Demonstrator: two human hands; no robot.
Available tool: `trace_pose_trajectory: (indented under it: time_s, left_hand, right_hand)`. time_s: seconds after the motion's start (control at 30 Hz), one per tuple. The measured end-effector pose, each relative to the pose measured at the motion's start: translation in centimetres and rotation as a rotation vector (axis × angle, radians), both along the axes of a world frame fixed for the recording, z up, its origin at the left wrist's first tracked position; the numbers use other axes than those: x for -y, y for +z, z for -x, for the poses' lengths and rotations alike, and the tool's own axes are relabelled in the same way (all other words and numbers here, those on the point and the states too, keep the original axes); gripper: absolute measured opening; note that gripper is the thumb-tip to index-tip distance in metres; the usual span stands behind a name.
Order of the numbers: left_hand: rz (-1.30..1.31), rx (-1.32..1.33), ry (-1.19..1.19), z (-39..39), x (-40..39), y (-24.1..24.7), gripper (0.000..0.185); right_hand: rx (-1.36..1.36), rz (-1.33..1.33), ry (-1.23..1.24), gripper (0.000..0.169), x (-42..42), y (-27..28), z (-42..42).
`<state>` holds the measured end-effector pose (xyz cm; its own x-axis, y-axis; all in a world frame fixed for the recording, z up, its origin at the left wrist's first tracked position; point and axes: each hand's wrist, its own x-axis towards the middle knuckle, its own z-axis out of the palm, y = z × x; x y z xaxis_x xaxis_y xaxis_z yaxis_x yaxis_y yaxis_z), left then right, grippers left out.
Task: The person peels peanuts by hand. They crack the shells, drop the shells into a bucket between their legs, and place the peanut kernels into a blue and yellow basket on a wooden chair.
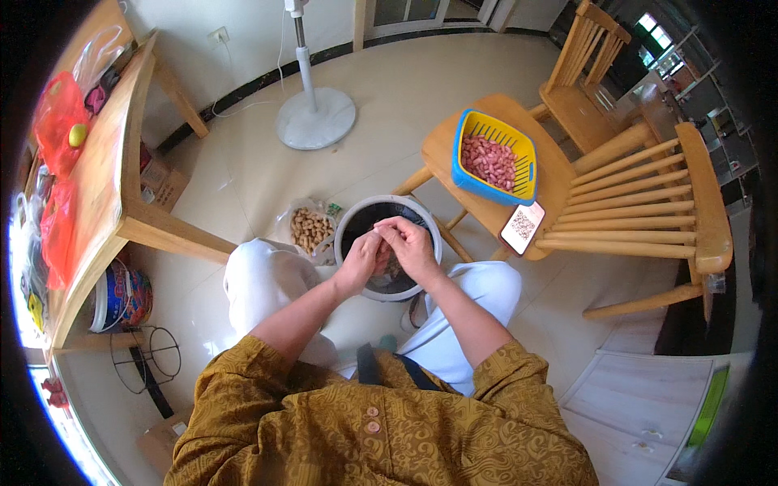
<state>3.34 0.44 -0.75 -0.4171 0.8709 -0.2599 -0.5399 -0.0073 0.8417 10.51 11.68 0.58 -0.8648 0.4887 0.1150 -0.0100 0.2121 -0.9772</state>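
My left hand (363, 260) and my right hand (411, 248) meet over a round bucket (341, 226) with a pale rim and a dark inside. Their fingertips press together, and whatever may lie between them is hidden. Some of the bucket's contents show dimly below my palms. Left of the bucket, a clear plastic bag (284, 226) on the floor holds unshelled peanuts (311, 229). To the right, a blue and yellow plastic basket (460, 173) with reddish-pink shelled peanuts (488, 161) rests on the seat of a wooden chair (442, 146).
A phone (521, 228) showing a printed-style code lies at the chair seat's edge. Another wooden chair (583, 109) stands behind. At left is a wooden table (115, 164) with red plastic bags (59, 124). A stand fan's base (316, 118) sits on the floor ahead, and a white cabinet (635, 401) is at lower right.
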Motion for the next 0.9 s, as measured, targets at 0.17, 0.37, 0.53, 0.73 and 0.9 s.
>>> trace_pose_trajectory:
  time_s: [0.17,0.37,0.53,0.73,0.9]
  left_hand:
    - [0.019,0.004,0.180,-0.5,-0.3,-0.7,0.040]
    - [0.030,0.118,0.181,0.0,-0.4,-1.4,0.039]
    - [0.060,0.000,0.215,0.2,-0.5,-1.4,0.040]
    - [0.117,-0.202,0.221,0.3,-0.7,-0.7,0.040]
    - [0.152,-0.181,0.215,0.5,-0.6,-1.2,0.040]
  right_hand:
    - [0.000,-0.072,0.023,0.018,0.9,0.5,0.1]
    - [-0.065,-0.201,0.010,0.017,0.9,0.4,0.4]
    - [-0.088,-0.387,-0.056,0.012,0.8,0.9,0.6]
    - [-0.116,-0.520,-0.040,0.012,-1.0,1.5,0.0]
    - [-0.128,-0.819,0.003,0.008,-1.5,1.3,-0.3]
